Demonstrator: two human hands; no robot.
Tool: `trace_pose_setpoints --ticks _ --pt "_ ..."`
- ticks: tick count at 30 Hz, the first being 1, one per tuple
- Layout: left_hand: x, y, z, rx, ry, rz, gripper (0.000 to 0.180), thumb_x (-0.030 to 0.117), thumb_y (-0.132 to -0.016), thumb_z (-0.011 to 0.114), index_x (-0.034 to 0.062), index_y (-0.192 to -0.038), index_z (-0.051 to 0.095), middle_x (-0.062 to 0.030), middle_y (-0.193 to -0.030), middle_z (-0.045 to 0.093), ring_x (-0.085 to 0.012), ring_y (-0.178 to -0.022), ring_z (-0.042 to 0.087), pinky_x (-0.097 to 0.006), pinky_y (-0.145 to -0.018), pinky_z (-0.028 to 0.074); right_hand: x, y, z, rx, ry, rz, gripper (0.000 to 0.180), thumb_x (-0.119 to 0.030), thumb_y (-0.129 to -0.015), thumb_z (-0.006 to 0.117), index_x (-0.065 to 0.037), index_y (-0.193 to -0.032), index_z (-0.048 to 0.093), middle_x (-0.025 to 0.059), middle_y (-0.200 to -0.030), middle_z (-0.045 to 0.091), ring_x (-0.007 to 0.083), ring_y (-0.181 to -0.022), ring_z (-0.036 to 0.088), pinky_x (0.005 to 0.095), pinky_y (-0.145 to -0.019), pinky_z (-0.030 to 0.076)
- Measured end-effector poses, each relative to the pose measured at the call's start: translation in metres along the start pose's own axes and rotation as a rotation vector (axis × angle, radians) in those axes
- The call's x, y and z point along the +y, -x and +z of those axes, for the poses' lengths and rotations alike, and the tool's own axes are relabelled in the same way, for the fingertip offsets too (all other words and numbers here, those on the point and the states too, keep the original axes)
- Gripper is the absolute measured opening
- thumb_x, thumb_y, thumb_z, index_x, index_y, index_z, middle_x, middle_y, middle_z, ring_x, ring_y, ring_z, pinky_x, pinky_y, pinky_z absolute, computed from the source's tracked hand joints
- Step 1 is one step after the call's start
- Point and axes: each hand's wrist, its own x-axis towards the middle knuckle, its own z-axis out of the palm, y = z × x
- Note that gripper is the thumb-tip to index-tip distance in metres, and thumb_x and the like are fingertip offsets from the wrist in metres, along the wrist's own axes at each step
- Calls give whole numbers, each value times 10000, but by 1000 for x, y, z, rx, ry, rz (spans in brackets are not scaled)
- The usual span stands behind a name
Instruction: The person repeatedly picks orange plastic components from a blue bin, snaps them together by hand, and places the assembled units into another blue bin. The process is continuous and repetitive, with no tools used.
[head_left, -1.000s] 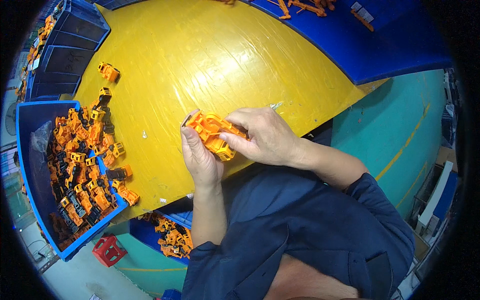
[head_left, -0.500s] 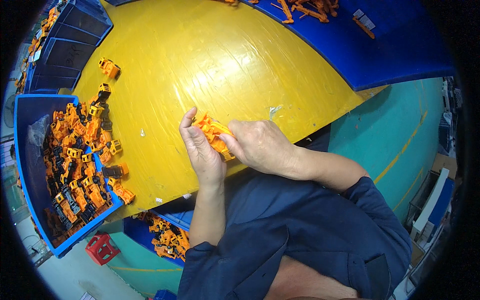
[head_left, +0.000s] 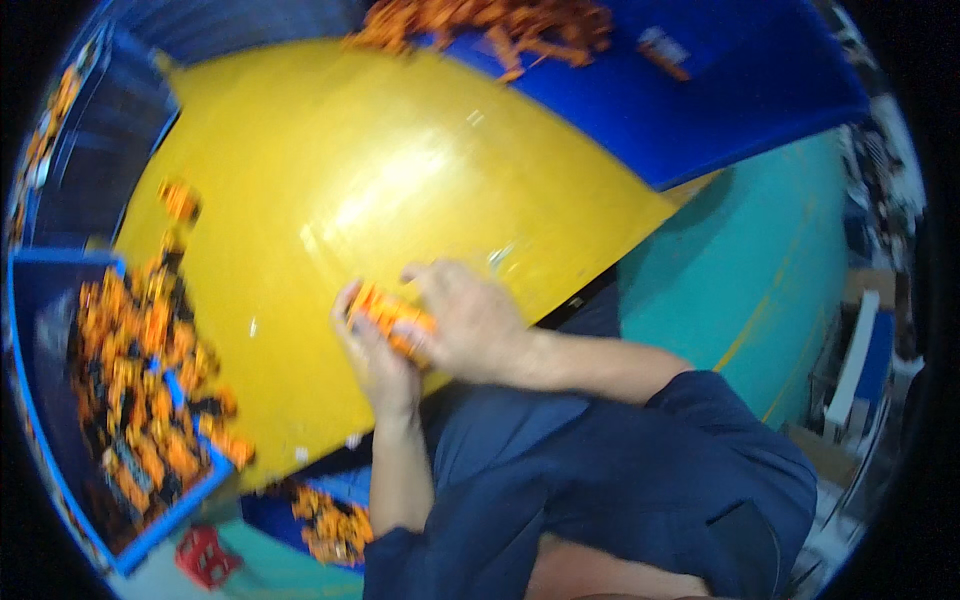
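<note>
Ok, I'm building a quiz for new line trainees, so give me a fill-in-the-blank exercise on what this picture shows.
1. Both hands, the left hand and the right hand, hold a small toy part whose colour is ____.
2. The hands work over a table top whose colour is ____.
3. The bin heaped with orange parts stands on the person's ____ side.
4. The person's sleeves are dark ____.

Missing words: orange; yellow; left; blue
</note>
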Motion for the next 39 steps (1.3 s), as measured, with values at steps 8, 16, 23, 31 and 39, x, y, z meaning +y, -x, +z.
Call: trace_pose_setpoints --ticks 8,16,23,31,39 --pt "34 -6 -22 -96 -59 -120 455 187 -1093 549 82 -1507 394 -133 -1200 604 -203 -1066 618 -338 -940 532 46 -32 -36 -111 -155 -148 538 -356 -990 654 -25 -1400 548 266 -1150 640 426 -1119 634 495 -926 540" --pt "123 76 -232 -261 -1001 -462 378 68 -1007 698 -14 -1357 580 -138 -1206 685 -203 -1061 637 -354 -947 533 180 -167 -150 398 628 55 358 -43 -990 540 -219 -1221 749 91 -1106 668 305 -1060 677 437 -863 557" --pt "81 197 -361 376 -1590 -599 564 108 -863 839 -26 -1337 566 -286 -1231 692 -483 -1129 659 -513 -948 547 193 -191 -166 170 494 88 408 -310 -1098 484 -58 -1349 684 165 -1277 717 302 -1215 669 429 -1073 496" --pt "131 151 -294 31 -1227 -551 559 322 -931 806 -36 -1324 633 -214 -1176 751 -369 -1113 726 -432 -929 585 188 -202 -164 129 328 458 443 -176 -993 675 -4 -1398 621 86 -911 716 197 -834 708 378 -753 557" --pt "136 -8 -196 692 -1365 145 646 321 -946 771 -37 -1419 516 -300 -1225 670 -448 -1163 650 -468 -1002 531 137 -123 -107 -33 -431 118 220 -123 -993 673 -40 -1196 654 36 -939 669 120 -793 632 286 -735 528"
